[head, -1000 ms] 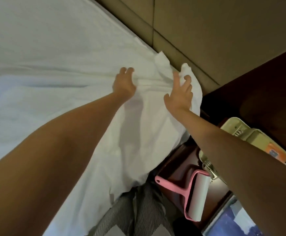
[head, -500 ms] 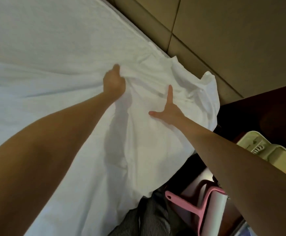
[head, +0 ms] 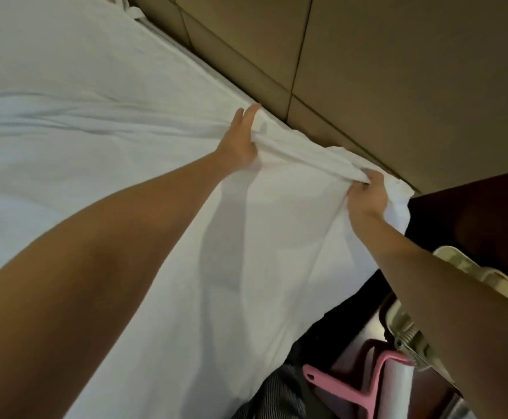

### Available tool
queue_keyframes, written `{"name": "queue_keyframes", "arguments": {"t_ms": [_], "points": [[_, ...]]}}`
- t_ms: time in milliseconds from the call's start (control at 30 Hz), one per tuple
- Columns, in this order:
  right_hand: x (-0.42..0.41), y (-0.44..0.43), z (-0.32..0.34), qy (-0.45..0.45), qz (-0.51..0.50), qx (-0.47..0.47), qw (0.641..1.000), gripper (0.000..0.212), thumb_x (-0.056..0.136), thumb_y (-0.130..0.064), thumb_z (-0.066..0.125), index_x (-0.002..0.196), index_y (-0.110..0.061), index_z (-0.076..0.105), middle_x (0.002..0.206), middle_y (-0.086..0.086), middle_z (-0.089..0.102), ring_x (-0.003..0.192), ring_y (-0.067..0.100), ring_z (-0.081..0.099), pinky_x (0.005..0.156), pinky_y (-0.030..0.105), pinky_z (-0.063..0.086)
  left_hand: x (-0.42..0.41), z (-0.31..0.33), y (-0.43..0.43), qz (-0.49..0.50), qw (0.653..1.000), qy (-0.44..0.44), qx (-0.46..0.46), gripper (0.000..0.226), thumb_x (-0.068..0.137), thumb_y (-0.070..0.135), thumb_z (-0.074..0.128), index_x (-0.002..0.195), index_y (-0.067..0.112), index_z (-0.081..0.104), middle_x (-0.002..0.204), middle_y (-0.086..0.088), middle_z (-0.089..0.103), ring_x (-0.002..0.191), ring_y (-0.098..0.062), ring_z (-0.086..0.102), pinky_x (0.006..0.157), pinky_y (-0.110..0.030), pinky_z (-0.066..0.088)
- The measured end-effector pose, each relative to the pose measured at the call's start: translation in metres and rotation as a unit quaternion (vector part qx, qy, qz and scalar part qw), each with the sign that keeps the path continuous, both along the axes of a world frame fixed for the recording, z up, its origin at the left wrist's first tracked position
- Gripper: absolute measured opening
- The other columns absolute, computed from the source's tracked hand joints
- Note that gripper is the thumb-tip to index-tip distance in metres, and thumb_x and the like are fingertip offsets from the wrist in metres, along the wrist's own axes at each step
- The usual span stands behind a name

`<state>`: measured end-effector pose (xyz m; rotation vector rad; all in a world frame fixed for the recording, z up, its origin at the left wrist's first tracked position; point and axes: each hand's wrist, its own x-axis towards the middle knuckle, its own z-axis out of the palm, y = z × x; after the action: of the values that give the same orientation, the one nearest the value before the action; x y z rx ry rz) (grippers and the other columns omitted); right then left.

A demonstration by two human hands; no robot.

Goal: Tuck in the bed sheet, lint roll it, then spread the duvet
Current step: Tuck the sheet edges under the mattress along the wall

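One white sheet (head: 125,176), soft cotton with long creases, lies over the mattress up to the headboard (head: 398,71), which is made of smooth tan padded panels. The sheet's edge is bunched into one rope-like fold just below the headboard. Two hands grasp that fold: the left hand (head: 238,143) pinches it, fingers pointing at the headboard, and the right hand (head: 367,198) is clenched round it; one roller (head: 337,388), with a pink plastic handle and a white cylinder, lies well away from the headboard.
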<state>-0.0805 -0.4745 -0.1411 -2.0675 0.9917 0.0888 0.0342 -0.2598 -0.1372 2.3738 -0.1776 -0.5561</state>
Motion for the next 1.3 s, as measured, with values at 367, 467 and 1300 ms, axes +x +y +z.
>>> {"name": "queue_keyframes", "arguments": {"t_ms": [367,467,1300], "points": [[-0.051,-0.011,-0.031,0.174,-0.055,0.119,0.976,0.079,0.081,-0.036,0.071,0.143,-0.015,0.026,0.145,0.015,0.026,0.119,0.029,0.042,0.096,0.035,0.039,-0.08,-0.024,-0.065,-0.006,0.989,-0.054,0.136,0.084,0.088,0.025,0.063,0.149,0.035,0.006,0.131,-0.01,0.032,0.1,-0.024,0.051,0.08,-0.033,0.05],[-0.047,-0.027,-0.035,0.131,0.011,0.07,0.989,0.02,0.093,-0.02,0.054,0.076,-0.01,0.051,0.085,0.008,0.055,0.089,0.024,0.052,0.078,0.028,0.043,-0.072,-0.024,-0.088,0.03,0.997,0.02,0.075,0.101,0.085,0.035,0.067,0.145,0.042,-0.014,0.101,-0.009,0.045,0.077,-0.023,0.053,0.068,-0.031,0.042],[-0.045,-0.027,-0.037,0.143,0.137,0.046,0.979,0.082,0.086,-0.047,0.059,0.148,-0.017,0.016,0.146,0.008,0.036,0.126,0.032,0.045,0.101,0.045,0.04,-0.024,0.003,-0.135,0.072,0.985,0.01,0.159,0.033,0.093,0.005,0.039,0.125,0.001,0.044,0.132,-0.02,0.044,0.116,-0.033,0.048,0.094,-0.032,0.037]]}}
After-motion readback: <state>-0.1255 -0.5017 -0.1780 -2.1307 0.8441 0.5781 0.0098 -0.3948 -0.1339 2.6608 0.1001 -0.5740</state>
